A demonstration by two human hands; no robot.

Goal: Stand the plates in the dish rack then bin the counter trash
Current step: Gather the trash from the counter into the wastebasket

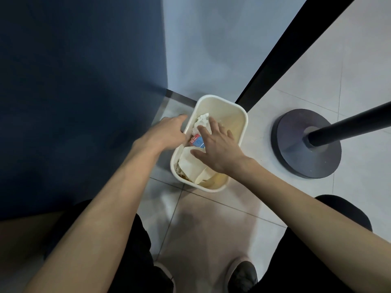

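A cream rectangular trash bin [239, 112] stands on the tiled floor in front of me. Inside it lie a crumpled white tissue [202, 121], a red and blue packet [196, 141] and folded cream paper [190, 163]. My right hand [215, 146] hovers over the bin's mouth with fingers spread and straight, holding nothing. My left hand [167, 132] reaches to the bin's left rim, its fingers hidden past the edge. No plates or dish rack are in view.
A dark blue panel [80, 85] rises at the left, close to the bin. A black post with a round grey base [306, 144] stands on the floor at the right. My legs and shoes [243, 273] are at the bottom.
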